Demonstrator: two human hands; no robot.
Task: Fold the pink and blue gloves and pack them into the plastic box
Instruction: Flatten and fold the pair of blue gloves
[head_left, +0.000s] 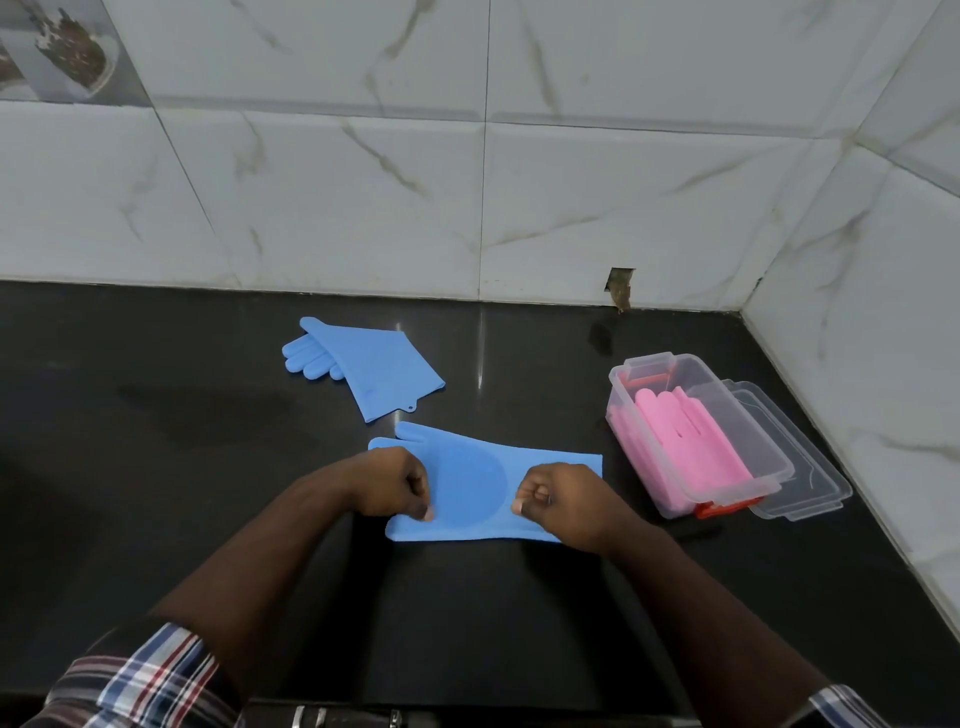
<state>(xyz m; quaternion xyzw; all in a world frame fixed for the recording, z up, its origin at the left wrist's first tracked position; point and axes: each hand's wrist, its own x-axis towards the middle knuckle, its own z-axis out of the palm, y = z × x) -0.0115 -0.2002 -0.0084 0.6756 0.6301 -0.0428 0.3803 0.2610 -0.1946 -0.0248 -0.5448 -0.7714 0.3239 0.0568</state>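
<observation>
Both hands pinch the near edge of the blue glove (470, 483) lying flat mid-bench: left hand (395, 486) toward its fingers, right hand (556, 501) toward the cuff. The slick glove could spring open or fold crooked if either grip slips. The second blue glove (371, 371) waits toward the wall; pink gloves (691, 441) already fill the plastic box (623, 395) at the bench's right edge, leaving it tight.

We have bare worktop (156, 467) open to the left, while the second blue glove (374, 371) lies behind and the plastic box (691, 436) crowds the right wall (883, 312).
</observation>
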